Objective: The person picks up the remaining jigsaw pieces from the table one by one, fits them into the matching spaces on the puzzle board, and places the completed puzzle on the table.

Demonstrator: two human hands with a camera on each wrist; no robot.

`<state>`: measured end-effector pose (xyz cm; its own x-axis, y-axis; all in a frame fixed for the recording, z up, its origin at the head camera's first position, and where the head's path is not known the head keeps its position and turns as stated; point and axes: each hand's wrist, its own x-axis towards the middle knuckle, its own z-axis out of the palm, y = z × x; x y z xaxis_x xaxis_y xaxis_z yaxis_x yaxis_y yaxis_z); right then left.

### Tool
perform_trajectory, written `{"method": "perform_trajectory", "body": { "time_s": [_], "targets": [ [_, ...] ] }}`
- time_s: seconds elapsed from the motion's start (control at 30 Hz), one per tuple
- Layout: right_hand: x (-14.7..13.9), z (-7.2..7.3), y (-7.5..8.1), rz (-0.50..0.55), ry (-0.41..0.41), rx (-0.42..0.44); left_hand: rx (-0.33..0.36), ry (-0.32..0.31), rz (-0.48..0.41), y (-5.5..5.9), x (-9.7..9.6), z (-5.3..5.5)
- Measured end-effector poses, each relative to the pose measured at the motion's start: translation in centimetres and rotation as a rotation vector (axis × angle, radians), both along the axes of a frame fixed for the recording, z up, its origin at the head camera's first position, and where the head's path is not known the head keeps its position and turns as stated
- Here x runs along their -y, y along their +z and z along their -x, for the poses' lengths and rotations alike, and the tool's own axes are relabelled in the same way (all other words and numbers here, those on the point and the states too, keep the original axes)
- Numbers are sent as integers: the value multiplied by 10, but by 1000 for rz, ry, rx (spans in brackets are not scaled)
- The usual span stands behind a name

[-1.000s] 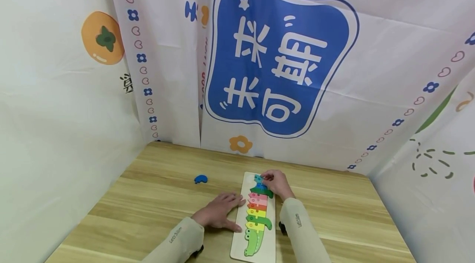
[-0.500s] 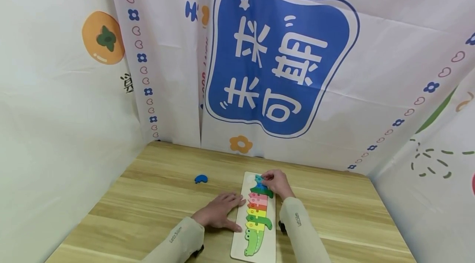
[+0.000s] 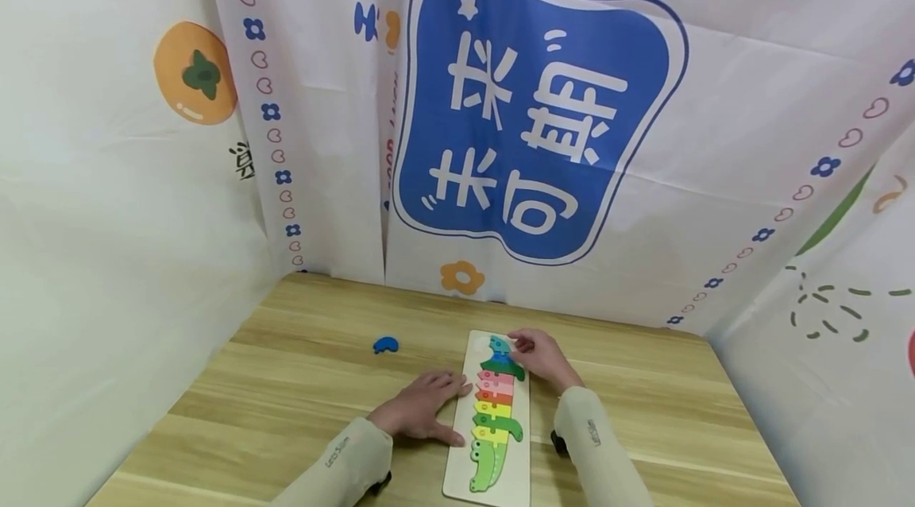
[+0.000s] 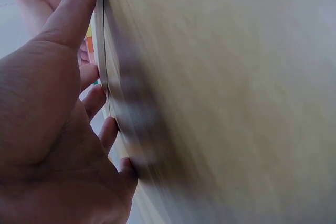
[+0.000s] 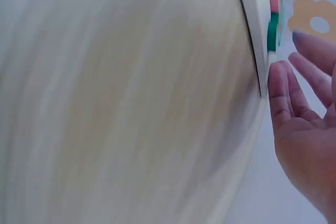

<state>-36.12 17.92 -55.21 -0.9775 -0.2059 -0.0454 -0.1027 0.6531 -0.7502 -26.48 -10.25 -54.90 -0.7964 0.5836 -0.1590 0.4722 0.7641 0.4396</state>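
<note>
A pale wooden puzzle board (image 3: 518, 463) lies lengthwise on the table, carrying a row of coloured crocodile pieces. The green crocodile head (image 3: 486, 466) is at the near end, and a teal tail piece (image 3: 499, 343) is at the far end, with a white patch beside it. My left hand (image 3: 420, 405) rests along the board's left edge, fingers extended and thumb apart. At the far right corner is my right hand (image 3: 541, 356), its fingertips by the teal and blue pieces. In the right wrist view, that hand's fingers are loosely spread and hold nothing.
A loose blue puzzle piece (image 3: 386, 345) lies on the wooden table (image 3: 286, 396), left of the board's far end. Printed white cloth (image 3: 343, 173) hangs behind the table and along both sides.
My right hand has drawn slightly right, off the pieces at the board's far end, showing more of the teal and blue ones. My left hand stays at the board's edge.
</note>
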Motion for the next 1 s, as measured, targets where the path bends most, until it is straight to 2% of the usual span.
{"method": "perform_trajectory", "body": {
  "time_s": [0.23,0.37,0.53,0.63,0.9,1.0],
  "targets": [
    [-28,-24,14,-138,180,74,-5,-6,-5,0,-1,2],
    [-40,-34,15,-214,236,119,-15,-10,-5,-2,-1,3],
    [-48,-40,13,-241,300,110,-13,-15,-2,-3,-2,3],
    [-49,-40,10,-240,316,99,-18,-13,0,-4,-2,3],
    [-49,-42,6,-241,280,115,-19,-37,-4,-4,-1,3],
    [-48,-42,6,-237,278,122,0,-53,-46,-3,4,6]
  ]
}}
